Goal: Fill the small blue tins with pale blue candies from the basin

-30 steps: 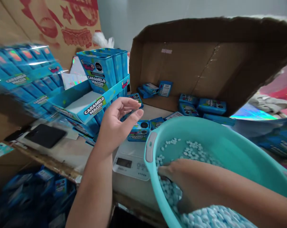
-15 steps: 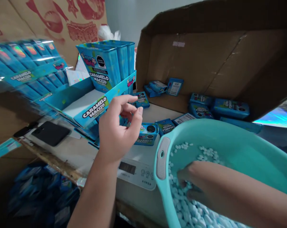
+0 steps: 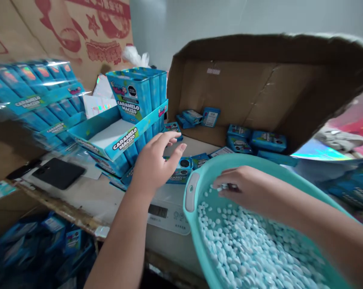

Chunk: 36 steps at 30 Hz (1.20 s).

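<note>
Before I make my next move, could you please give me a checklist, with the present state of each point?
1. Oval teal plastic basin contains small pale blue candies: ok, many.
2. Right hand has some candies: ok, a few show in its grip; count cannot tell.
3. Left hand free: ok, nothing visible between thumb and fingers.
4. Left hand clear of the blue rectangular tin behind it: cannot tell, they overlap in view.
5. Flat white scale fully visible: not ok, partly hidden.

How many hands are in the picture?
2. The left hand hovers by the scale, and the right hand is over the tub of candies. Both show, and no other hand is in view.
</note>
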Motion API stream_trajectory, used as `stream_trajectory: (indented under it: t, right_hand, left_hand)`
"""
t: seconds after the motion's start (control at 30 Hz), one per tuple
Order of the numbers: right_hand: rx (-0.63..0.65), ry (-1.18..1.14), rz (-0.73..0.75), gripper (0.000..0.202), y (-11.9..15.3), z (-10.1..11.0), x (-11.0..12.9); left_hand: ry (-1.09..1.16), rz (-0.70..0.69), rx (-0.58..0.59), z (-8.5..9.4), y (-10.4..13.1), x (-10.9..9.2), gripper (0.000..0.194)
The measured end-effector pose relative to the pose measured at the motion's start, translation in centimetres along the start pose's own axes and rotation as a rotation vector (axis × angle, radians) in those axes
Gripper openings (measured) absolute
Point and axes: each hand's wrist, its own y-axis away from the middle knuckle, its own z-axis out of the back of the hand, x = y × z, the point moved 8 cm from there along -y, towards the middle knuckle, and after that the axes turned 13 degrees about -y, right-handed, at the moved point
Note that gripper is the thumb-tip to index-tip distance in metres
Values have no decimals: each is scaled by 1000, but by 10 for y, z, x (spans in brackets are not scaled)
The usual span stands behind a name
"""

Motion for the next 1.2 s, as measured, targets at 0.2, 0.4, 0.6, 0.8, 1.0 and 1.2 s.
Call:
stream_trajectory:
  t: [0.2,0.4,0.6,0.8,1.0,1.2]
  right_hand:
    - [-10,-31,33,12,-13,27,32]
    - [9,56,106,15,-46,54,76]
    - [192,196,159,20,-81,53,93]
    - [442,188,117,32,-102,41,82]
    - [392,218,163,36,-108,41,94]
    - [285,164,178,37,-99,41,96]
  left_hand:
    - [84,105,136,-12,2,5,32]
    - [147,145,225,-25,2,12,35]
    - [160,261,248,-25,4,23,42]
    - [256,470,199,-25,9,37,50]
    - [334,445,209,-30,7,38,47]
    - [313,416,184,-26,7,38,46]
